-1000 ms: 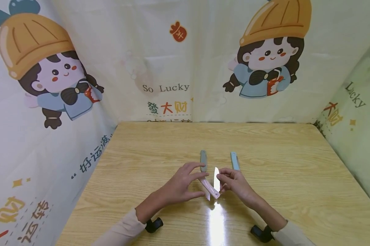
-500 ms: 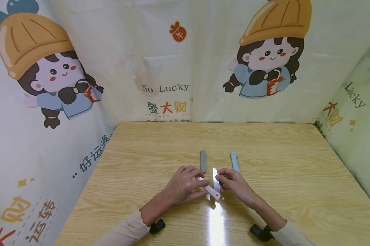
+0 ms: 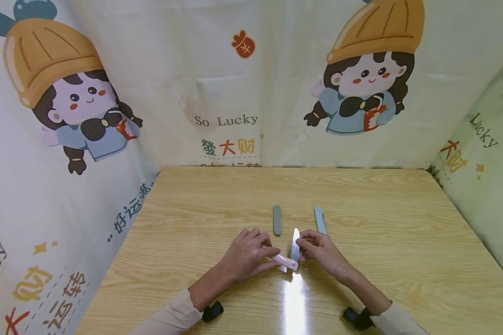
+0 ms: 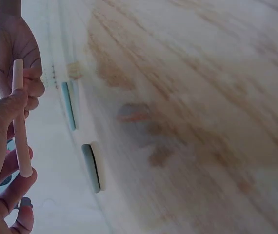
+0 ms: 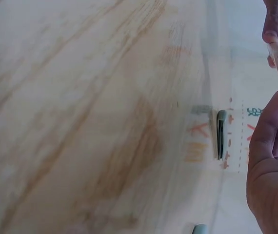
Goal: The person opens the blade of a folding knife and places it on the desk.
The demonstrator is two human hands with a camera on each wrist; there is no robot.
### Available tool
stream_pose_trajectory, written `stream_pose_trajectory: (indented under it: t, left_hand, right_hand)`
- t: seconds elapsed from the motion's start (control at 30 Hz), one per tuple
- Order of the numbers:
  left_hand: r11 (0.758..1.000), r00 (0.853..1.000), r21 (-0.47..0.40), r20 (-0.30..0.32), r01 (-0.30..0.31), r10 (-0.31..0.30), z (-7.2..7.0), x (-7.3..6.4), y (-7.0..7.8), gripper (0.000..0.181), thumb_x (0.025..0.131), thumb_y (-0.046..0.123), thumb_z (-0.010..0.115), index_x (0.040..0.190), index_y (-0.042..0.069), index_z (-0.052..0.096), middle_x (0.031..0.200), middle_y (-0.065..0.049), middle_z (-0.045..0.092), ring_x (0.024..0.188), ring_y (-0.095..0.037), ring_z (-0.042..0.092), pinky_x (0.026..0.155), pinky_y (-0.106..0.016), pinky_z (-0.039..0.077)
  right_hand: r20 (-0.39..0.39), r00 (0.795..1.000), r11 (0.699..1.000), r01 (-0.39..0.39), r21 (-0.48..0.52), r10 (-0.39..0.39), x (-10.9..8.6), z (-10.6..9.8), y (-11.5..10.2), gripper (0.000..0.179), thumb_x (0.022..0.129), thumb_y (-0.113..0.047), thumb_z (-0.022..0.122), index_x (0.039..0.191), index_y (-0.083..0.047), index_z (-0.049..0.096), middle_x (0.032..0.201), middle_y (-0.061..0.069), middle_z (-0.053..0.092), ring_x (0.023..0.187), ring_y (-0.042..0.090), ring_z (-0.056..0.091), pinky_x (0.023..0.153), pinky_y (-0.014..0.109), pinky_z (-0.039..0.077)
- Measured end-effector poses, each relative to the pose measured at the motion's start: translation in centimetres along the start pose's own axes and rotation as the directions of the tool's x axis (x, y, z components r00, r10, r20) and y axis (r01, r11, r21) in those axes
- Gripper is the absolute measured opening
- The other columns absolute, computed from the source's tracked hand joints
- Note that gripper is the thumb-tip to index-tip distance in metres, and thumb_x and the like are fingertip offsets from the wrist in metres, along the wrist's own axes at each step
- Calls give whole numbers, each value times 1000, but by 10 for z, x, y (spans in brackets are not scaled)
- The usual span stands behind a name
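Observation:
A folding knife with a pink handle [image 3: 287,262] is partly unfolded over the near middle of the table, its shiny blade [image 3: 295,244] pointing up and away. My left hand [image 3: 249,256] holds the handle between thumb and fingers; the left wrist view shows the handle [image 4: 20,131] lengthwise along them. With thumb and fingers, my right hand [image 3: 322,253] pinches the blade. Seen edge-on in the right wrist view, the blade runs from the handle [image 5: 277,52] down to my right fingertips.
Beyond my hands, a grey-green folded knife [image 3: 277,221] and a light-blue folded knife [image 3: 320,220] lie on the wooden table [image 3: 209,195]. A printed cloth [image 3: 285,93] hangs behind and along the sides. A bright light reflection crosses the near tabletop.
My left fingers, spread around the handle a second ago, have closed onto it. The handle has swung slightly flatter, while my right hand keeps its pinch on the blade.

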State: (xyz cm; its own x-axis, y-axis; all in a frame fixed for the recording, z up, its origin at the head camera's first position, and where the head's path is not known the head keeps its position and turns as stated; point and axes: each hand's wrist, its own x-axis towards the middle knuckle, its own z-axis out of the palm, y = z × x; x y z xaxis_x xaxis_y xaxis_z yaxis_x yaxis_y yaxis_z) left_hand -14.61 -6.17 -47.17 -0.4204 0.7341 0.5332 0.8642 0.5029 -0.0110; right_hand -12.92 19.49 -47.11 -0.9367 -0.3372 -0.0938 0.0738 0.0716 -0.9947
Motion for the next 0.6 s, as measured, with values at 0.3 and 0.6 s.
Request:
stream_pose_trajectory:
  t: [0.3, 0.6]
  left_hand:
    - [995, 998, 78, 9, 62, -63, -4, -4, 1, 27, 83, 50, 83, 95, 25, 83, 88, 9, 63, 76, -10, 52, 67, -29, 42]
    - [987, 994, 124, -38, 105, -101, -4, -5, 2, 27, 83, 50, 83, 89, 24, 82, 83, 9, 61, 72, -12, 49, 65, -31, 39]
  right_hand:
    - [-60, 998, 998, -15, 66, 19, -1, -2, 3, 30, 103, -8, 60, 116, 17, 52, 90, 14, 67, 76, 18, 68, 73, 35, 60]
    - [-101, 994, 988, -18, 153, 34, -4, -5, 5, 23, 103, -6, 61, 109, 14, 53, 92, 16, 71, 82, 21, 72, 79, 36, 59]
